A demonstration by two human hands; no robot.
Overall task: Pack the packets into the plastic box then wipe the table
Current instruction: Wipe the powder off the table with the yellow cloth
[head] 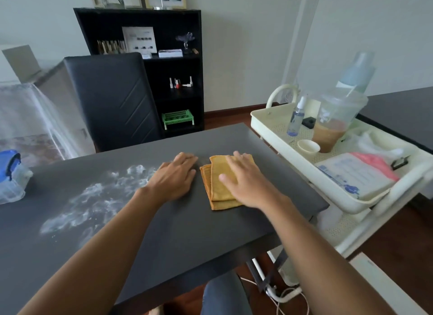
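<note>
Both forearms reach up from the bottom of the frame over a dark grey table (178, 232). Just right of centre, the right hand (246, 181) lies palm down, fingers spread and flat, on a folded orange cloth (219, 190); it presses the cloth rather than gripping it. The cloth's long axis runs from near to far, tilted slightly toward the upper right, and its near end and left edge stick out from under the palm. The left hand (175, 176) rests flat on the bare tabletop just beside the cloth's left edge, fingers extended and together, holding nothing.

Left of centre, a smear of white powder (93, 197) spreads across the table toward the lower left. At the far left edge stands a clear plastic box (11, 178) with a blue lid and dark latch, well apart from both hands; its contents cannot be made out.

To the right, a cream trolley (264, 125) carries a spray bottle (296, 118), an iced drink cup (332, 125) and a small white bowl (308, 147). Beyond the table are a black chair (112, 99) and a black shelf unit (140, 17).
</note>
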